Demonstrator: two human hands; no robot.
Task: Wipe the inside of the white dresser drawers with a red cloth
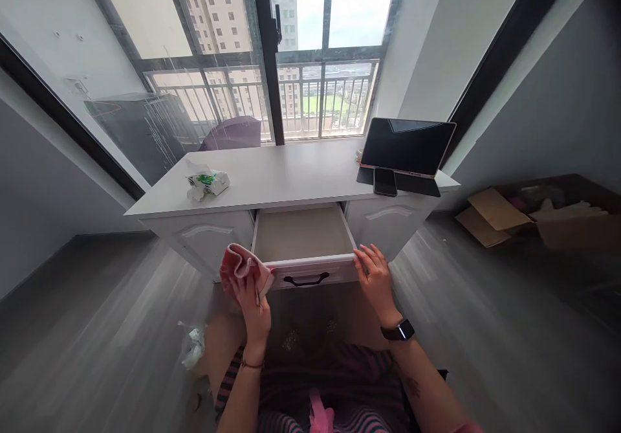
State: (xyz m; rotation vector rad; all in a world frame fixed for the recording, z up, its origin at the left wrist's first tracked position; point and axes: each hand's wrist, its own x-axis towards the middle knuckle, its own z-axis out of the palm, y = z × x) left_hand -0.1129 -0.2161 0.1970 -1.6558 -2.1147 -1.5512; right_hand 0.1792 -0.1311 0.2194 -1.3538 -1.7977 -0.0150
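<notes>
A white desk point(291, 180) stands under the window with its middle drawer point(303, 233) pulled out; the drawer looks bare inside. My left hand point(252, 303) is closed on a pink cloth point(240, 266), held just left of the drawer's front. My right hand point(374, 277), wearing a black watch, rests with spread fingers on the right corner of the drawer front, beside its black handle point(306, 280).
On the desk lie a crumpled pack of wipes point(207, 184) at the left and a dark tablet point(406, 147) on a stand with a phone point(385, 181) at the right. An open cardboard box point(543, 216) sits on the floor at the right. A white bag point(193, 347) lies on the floor.
</notes>
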